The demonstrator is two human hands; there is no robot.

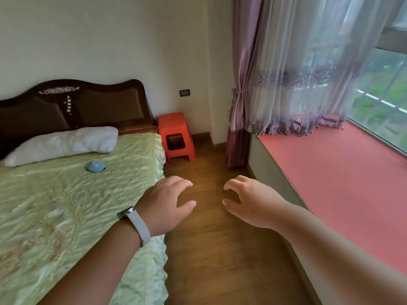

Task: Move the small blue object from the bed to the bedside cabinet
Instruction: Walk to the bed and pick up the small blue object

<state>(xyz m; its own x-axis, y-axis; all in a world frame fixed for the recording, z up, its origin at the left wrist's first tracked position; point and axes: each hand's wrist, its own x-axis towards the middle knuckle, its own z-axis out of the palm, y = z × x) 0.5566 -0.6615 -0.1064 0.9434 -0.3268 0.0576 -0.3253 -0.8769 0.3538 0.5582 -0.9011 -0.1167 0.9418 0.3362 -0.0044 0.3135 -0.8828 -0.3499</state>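
1. Both hands hovered empty over the floor edge: left hand (164, 205) and right hand (248, 201), each grip open, fingers curled.
2. Well apart from them, the small blue object (95, 166) lay on the bed (66, 205) near the pillow (63, 145).
3. Risk, I judge: the slippery quilt could let it slide away.
4. No bedside cabinet was visible, only an orange stool (176, 137).

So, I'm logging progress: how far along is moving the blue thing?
Nothing is done yet: the blue object lies on the bed near the pillow. The left hand and right hand are open and empty. Picking it up and placing it remain.
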